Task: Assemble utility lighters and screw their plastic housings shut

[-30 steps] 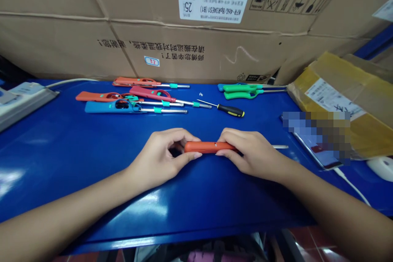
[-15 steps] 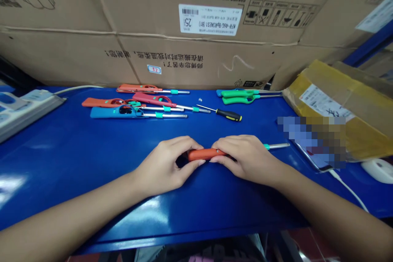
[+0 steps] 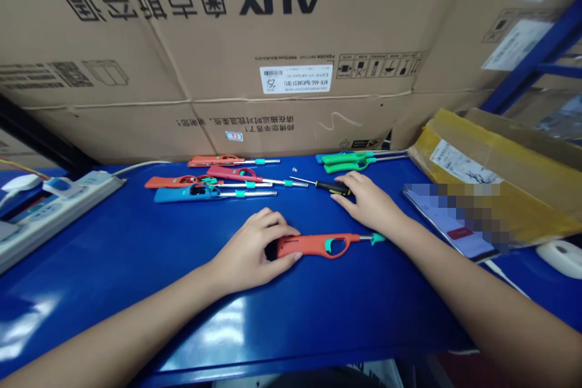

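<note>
My left hand [image 3: 257,248] grips the handle end of an orange gas lighter [image 3: 311,245], thumb on the near side and fingers on the far side. The lighter lies flat with its green trigger showing, its metal barrel pointing right and partly behind my right forearm. Farther back, my right hand [image 3: 366,200] has its fingers and thumb closed around the handle of a black and yellow screwdriver [image 3: 328,186], whose thin shaft points left. Left of the screwdriver tip lie a red lighter [image 3: 231,174], a blue lighter [image 3: 188,194] and two orange ones, one being the back orange lighter [image 3: 216,160].
Green lighters [image 3: 348,162] lie at the back, against a large cardboard box [image 3: 218,73]. To the right are a yellow-taped carton [image 3: 536,188], a phone [image 3: 448,224] with a cable and a white device [image 3: 561,257]. A power strip [image 3: 68,209] stands left on the blue table [image 3: 341,321].
My right hand has left the orange lighter and moved back to the screwdriver. The lighter has turned to lie flat, still in my left hand. The view has tilted upward.
</note>
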Available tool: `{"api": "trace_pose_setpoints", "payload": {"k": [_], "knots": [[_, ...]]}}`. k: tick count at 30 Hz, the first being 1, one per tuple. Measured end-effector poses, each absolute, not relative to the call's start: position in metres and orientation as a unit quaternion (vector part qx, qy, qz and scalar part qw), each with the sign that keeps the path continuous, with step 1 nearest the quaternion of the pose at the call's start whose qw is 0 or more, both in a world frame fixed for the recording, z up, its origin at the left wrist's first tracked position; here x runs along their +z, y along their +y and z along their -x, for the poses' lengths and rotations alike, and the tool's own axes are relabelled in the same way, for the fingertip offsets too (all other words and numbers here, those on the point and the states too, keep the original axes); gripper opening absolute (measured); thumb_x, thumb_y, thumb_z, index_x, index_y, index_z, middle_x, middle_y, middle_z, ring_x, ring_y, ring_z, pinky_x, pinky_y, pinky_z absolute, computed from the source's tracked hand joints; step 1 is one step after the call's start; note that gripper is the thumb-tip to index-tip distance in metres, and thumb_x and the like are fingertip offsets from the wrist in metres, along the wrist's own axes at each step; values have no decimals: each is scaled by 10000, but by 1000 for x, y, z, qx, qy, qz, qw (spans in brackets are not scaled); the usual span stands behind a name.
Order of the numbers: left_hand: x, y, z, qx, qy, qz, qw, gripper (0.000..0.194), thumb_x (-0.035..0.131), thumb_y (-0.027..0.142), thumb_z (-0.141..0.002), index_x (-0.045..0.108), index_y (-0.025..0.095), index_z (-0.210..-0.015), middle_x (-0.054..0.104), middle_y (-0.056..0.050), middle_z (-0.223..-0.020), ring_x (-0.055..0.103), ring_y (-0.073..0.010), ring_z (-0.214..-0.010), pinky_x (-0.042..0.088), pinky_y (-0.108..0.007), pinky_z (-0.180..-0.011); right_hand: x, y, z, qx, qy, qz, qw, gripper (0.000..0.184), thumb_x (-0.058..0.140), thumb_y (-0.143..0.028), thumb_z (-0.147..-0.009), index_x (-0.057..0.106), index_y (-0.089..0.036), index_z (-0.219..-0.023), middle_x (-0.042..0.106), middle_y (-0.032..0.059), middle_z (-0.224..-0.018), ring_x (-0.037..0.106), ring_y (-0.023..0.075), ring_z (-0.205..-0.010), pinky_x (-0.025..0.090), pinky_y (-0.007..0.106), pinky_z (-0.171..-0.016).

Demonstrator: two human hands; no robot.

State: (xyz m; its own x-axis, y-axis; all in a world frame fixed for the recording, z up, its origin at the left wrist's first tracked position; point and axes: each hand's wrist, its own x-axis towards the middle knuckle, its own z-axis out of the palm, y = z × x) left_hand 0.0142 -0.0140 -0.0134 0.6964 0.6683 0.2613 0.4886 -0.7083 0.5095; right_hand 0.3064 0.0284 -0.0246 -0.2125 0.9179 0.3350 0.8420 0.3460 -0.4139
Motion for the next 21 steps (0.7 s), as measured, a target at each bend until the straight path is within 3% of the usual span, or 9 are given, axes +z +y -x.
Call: {"api": "trace_pose_setpoints", "payload": {"k": [3,6,11,14,17,21], "knots": [[-10,-16,-18,221,327,-898,194,297,703,363,-892,712,237,-1161,678,-56,-1065,602,-221,-1003,503,-385,-943,-25,31,-305,104,-754,570,309,144,611,-273,-909,696,-205,-1003,698,114,-1069,659,295,-959,530,430,-826],[-1,-4,-21,227,347,-893,175,268,652,362,-932,713,236,-1162,679,-58,-1123,615,-218,-1065,499,-387,-993,-20,31,-305,141,-719,568,376,152,611,-312,-906,678,-215,-1002,711,97,-1038,656,257,-896,522,396,-795],[20,60,-27,209,441,-861,145,174,625,276,-967,704,179,-1089,693,-73,-1136,615,-231,-1132,482,-449,-1062,-14,29,-303,245,-625,565,480,369,533,-536,-909,613,-204,-1049,694,79,-883,608,197,-668,496,348,-603],[22,104,-39,156,507,-833,157,297,624,364,-993,641,170,-1216,650,-97,-1249,657,-229,-1071,573,-442,-931,-13,25,-298,323,-580,548,508,477,548,-657,-845,594,-204,-988,669,52,-793,543,153,-545,443,305,-490],[15,132,-55,123,554,-805,172,323,615,365,-998,621,181,-1263,630,-106,-1291,651,-234,-1092,578,-443,-930,-11,20,-293,378,-544,533,527,527,652,-698,-752,607,-205,-931,634,20,-730,513,128,-517,420,280,-465],[6,148,-72,102,579,-784,200,342,626,366,-992,613,175,-1275,629,-106,-1291,652,-240,-1097,579,-448,-927,-3,13,-291,422,-501,513,555,562,732,-696,-684,625,-203,-932,646,17,-797,512,105,-545,398,253,-461]]}}
